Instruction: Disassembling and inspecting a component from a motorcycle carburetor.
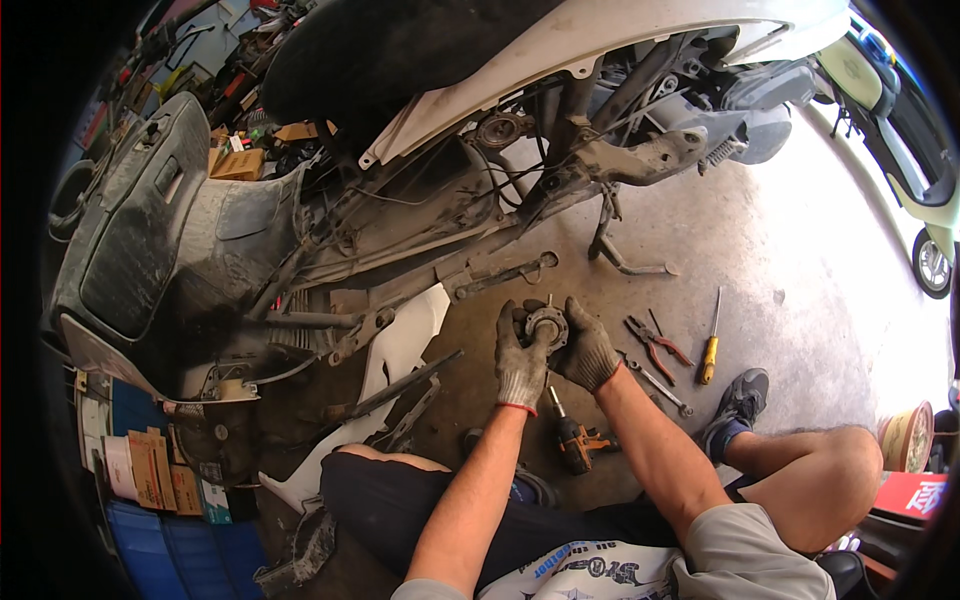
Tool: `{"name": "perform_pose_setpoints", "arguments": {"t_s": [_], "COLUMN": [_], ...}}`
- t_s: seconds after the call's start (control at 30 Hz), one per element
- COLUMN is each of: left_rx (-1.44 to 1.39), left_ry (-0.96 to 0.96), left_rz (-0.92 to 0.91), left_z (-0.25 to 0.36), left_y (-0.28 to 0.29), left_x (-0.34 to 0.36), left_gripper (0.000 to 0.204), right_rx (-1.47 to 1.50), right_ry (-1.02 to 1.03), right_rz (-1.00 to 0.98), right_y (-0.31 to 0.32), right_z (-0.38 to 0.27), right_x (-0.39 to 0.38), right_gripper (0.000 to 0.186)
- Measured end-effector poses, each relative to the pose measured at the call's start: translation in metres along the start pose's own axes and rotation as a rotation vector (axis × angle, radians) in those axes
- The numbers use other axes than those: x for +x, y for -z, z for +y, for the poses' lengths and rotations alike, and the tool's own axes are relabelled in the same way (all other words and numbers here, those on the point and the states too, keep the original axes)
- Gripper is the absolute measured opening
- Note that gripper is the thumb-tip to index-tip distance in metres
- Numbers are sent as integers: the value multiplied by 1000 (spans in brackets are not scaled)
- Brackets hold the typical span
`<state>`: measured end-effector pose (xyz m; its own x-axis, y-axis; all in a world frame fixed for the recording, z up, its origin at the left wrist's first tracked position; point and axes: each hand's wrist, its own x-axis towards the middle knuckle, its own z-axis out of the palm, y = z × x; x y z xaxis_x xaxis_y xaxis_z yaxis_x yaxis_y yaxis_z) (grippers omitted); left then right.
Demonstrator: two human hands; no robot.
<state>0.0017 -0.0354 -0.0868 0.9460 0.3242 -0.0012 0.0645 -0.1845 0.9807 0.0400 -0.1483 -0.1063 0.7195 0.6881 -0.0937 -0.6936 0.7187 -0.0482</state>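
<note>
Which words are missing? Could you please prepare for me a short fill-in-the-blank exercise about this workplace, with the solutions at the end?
1. The left hand and the right hand are holding a round metal part, and both wear ____.
2. The handle of the screwdriver is ____.
3. Of the screwdriver and the pliers, the tool nearer the right hand is the ____.
4. The power drill is black and ____.

Missing words: gloves; yellow; pliers; orange.

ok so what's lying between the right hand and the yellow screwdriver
In the head view, red-handled pliers and a metal wrench lie on the floor between the gloved right hand and the yellow-handled screwdriver.
</note>
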Motion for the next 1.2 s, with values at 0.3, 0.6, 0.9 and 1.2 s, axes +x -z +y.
{"name": "perform_pose_setpoints", "arguments": {"t_s": [0.3,0.6,0.9,1.2], "left_rx": [-20,28,29,-21], "left_ry": [15,26,-36,42], "left_rz": [-19,-7,29,-15], "left_z": [7,9,-7,8], "left_y": [1,1,0,-1], "left_x": [-2,-4,1,-2], "left_gripper": [70,69,71,68], "right_rx": [48,64,50,44], "right_ry": [5,2,4,6], "right_rz": [45,36,29,52], "right_y": [-8,-6,-5,-8], "right_z": [2,1,1,0], "right_x": [-3,-2,-2,-3], "right_gripper": [59,60,60,60]}}
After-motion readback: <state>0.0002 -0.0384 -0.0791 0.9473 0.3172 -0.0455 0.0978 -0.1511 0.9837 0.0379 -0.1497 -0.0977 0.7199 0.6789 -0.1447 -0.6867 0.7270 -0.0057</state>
